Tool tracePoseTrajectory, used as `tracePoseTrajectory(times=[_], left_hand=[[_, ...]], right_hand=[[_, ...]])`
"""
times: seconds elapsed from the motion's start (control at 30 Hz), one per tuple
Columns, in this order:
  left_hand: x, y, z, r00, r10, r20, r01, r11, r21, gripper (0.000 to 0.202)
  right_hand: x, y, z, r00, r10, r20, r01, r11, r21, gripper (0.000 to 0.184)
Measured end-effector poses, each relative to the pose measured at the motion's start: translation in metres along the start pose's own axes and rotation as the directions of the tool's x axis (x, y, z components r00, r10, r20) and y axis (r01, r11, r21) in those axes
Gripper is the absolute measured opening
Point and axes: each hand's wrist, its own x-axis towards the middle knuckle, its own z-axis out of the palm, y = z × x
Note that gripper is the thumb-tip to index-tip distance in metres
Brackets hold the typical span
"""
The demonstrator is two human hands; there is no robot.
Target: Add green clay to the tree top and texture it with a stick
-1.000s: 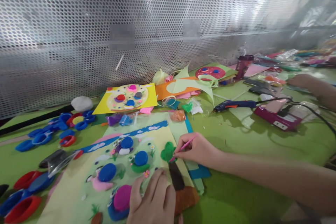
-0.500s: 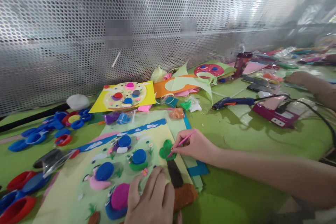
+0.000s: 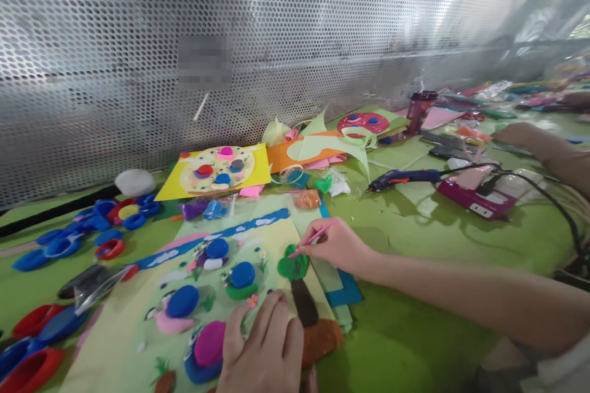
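Two bare hands are seen from above. The left hand (image 3: 265, 350) is laid flat at the bottom edge of the view, palm down, its fingers (image 3: 271, 313) stretched forward and slightly spread; its wrist is cut off by the frame. The right hand (image 3: 336, 247) is held just beyond it, to the right, with fingertips pinched together in a pen grip and pointed left. The right forearm (image 3: 461, 295) is stretched in, bare, from the lower right corner.

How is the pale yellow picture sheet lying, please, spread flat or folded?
Spread flat: the sheet lies open on the green table, the left hand resting on its near edge.
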Motion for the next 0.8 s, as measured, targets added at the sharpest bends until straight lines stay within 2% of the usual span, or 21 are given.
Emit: tracePoseTrajectory(times=[0.13,0.33,0.47,0.6,0.8], left_hand=[[0.000,0.000,0.002,0.999,-0.022,-0.029,0.021,1.000,-0.024,0.026],[0.001,0.001,0.001,0.999,-0.035,-0.025,0.035,0.999,-0.025,0.026],[0.001,0.002,0.001,0.999,-0.042,-0.029,0.041,0.999,-0.020,0.025],[-0.001,0.001,0.003,0.999,-0.042,-0.035,0.041,0.999,-0.026,0.025],[-0.005,0.001,0.006,0.999,-0.036,-0.033,0.036,0.999,-0.011,0.022]], right_hand=[[0.002,0.001,-0.001,0.999,-0.040,-0.027,0.039,0.999,-0.016,0.016],[-0.002,0.003,0.005,0.973,-0.225,-0.046,0.217,0.967,-0.131,0.012],[-0.009,0.001,0.003,0.939,-0.342,0.030,0.338,0.907,-0.250,0.009],[-0.017,0.001,-0.002,0.889,-0.433,0.147,0.457,0.843,-0.283,0.009],[-0.021,0.002,-0.004,0.863,-0.465,0.199,0.505,0.812,-0.292,0.010]])
